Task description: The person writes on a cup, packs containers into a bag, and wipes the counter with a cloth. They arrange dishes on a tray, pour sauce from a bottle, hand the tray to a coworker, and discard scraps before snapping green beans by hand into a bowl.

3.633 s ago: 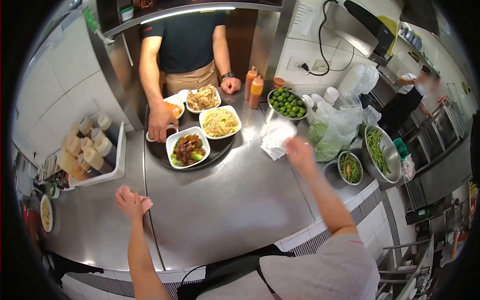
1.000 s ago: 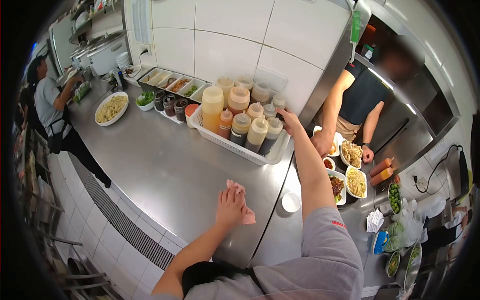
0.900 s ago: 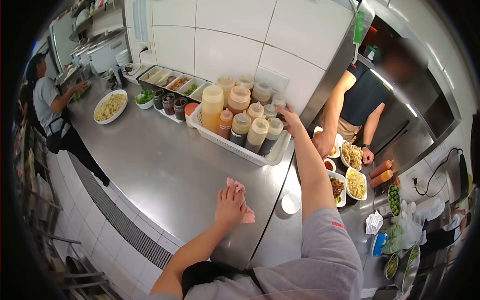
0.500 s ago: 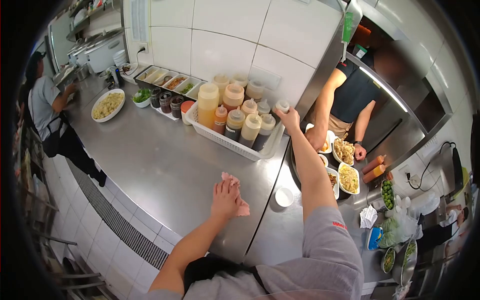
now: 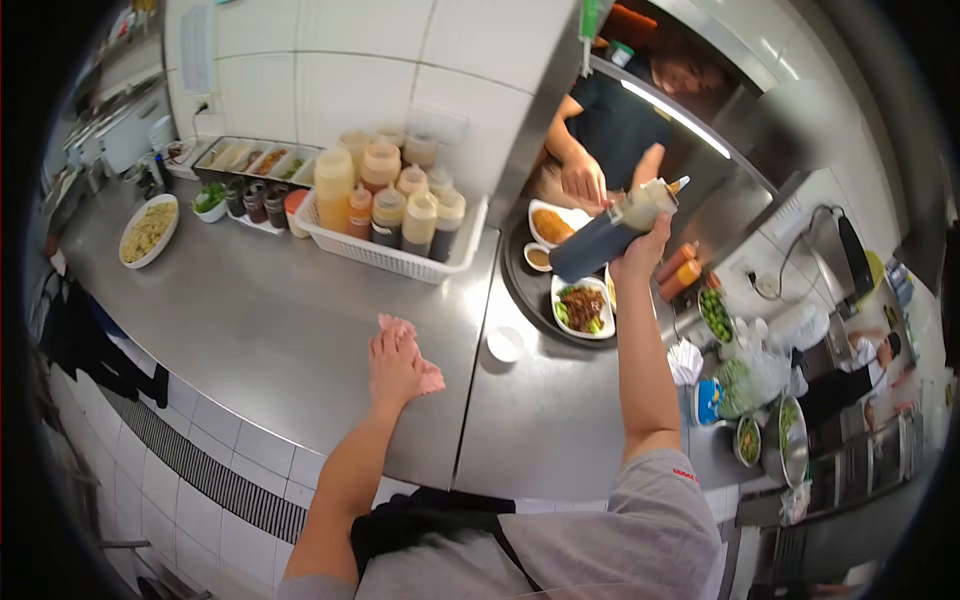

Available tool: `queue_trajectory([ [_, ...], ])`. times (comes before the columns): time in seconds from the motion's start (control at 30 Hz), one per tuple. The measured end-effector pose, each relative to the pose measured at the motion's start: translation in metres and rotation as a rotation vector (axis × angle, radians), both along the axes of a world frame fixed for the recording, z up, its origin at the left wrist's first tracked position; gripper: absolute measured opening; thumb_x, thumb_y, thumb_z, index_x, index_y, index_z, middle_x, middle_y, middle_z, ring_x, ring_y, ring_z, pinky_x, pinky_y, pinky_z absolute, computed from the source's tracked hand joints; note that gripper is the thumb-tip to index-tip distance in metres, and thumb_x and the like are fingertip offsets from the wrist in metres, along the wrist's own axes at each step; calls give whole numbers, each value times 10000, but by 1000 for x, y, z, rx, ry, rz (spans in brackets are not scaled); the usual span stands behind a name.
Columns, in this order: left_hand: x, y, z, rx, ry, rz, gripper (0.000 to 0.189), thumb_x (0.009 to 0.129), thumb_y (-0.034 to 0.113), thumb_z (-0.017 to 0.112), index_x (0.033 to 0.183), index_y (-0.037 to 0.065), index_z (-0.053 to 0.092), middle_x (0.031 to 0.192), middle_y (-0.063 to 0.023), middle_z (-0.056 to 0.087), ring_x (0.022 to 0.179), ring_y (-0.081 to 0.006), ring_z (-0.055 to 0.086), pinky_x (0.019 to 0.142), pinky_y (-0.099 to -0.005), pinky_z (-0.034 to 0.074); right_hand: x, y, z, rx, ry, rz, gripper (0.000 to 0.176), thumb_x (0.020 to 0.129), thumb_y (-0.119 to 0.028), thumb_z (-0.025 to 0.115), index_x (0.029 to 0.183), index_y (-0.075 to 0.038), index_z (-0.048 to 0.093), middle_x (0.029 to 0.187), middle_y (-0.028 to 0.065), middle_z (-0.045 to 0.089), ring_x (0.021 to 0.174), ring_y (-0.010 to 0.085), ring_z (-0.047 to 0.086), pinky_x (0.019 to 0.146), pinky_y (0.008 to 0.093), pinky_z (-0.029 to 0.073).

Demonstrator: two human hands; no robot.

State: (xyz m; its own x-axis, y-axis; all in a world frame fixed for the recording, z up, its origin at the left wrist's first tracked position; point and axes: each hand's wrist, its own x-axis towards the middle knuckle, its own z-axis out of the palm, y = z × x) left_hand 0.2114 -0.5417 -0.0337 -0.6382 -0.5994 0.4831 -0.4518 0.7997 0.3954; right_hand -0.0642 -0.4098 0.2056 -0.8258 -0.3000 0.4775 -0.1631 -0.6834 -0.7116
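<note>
My right hand (image 5: 640, 258) grips a squeeze bottle of dark sauce (image 5: 608, 232), held tilted in the air above a round dark tray (image 5: 520, 290) of food dishes. My left hand (image 5: 393, 362) lies flat on a pink cloth (image 5: 428, 378) on the steel counter (image 5: 260, 320). A small white cup (image 5: 505, 344) stands on the counter between my arms. A white basket (image 5: 385, 258) of several squeeze bottles sits at the back by the wall.
Another person in a dark shirt reaches a hand (image 5: 583, 178) over the tray from the far side. A bowl of noodles (image 5: 147, 230) and condiment tubs (image 5: 250, 200) sit at the far left. Limes (image 5: 714, 313), greens and bagged vegetables (image 5: 745, 375) crowd the right.
My right hand has lifted a dark sauce bottle out of the basket and carried it right, over the tray. My left hand stays on the pink cloth. The view has swung right.
</note>
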Motion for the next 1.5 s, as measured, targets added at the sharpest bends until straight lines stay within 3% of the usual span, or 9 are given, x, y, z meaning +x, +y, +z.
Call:
queue_trajectory([
  [0.1,-1,3,-2,-50,17,29,422,741,169,555,1144,70,480,1218,-122,419,1101,-298,400,948,-441,315,28,55,-36,187,91,109,404,838,-338,486,1087,-22,449,889,129,564,776,279,596,683,412,520],
  [0.17,-3,0,-3,-69,50,9,404,751,175,548,1138,73,489,1223,-121,420,1106,-294,400,943,-435,320,58,78,-48,251,8,179,371,726,-67,630,1052,-1,465,889,110,575,789,233,606,681,351,519],
  [0.27,-2,-4,-10,-32,63,-15,389,762,183,546,1138,92,500,1224,-114,416,1107,-293,398,960,-443,305,68,95,-85,498,-29,152,436,677,-56,667,1067,1,478,895,98,588,801,199,604,703,307,496],
  [0.33,0,-1,-7,1,29,1,386,769,185,542,1143,100,498,1228,-110,412,1112,-292,395,966,-450,298,67,97,-102,1136,326,26,482,646,-130,716,1054,12,501,896,100,604,810,178,597,717,292,472],
  [0.53,0,0,-4,23,2,22,375,789,197,528,1153,114,496,1242,-101,399,1132,-290,380,978,-466,282,72,85,-139,1780,864,-52,605,567,-254,761,1032,19,487,949,207,594,911,327,578,782,359,452],
  [0.7,-3,-4,-9,35,42,1,374,792,198,527,1152,103,496,1240,-105,402,1133,-294,378,978,-462,279,63,77,-132,1668,736,10,644,559,-264,777,1064,5,481,970,174,588,923,300,570,802,348,442],
  [0.83,-4,-8,-15,-27,86,-34,374,786,189,532,1142,82,496,1232,-120,410,1132,-307,379,969,-459,279,57,80,-116,1056,432,73,513,623,-184,769,1026,-23,494,915,48,584,854,139,554,771,280,444],
  [0.97,-1,-2,-5,22,28,-22,376,778,174,536,1139,77,496,1243,-131,406,1129,-310,382,969,-464,276,33,57,-99,758,198,103,444,687,-100,713,1058,-17,484,952,35,575,871,123,540,774,257,432],
  [1.5,0,-1,0,48,-55,-4,390,772,194,536,1147,97,500,1258,-134,395,1120,-317,380,988,-480,255,-57,-41,-139,994,244,-443,703,546,-256,790,1110,-27,438,1021,133,588,953,259,565,835,334,422],
])
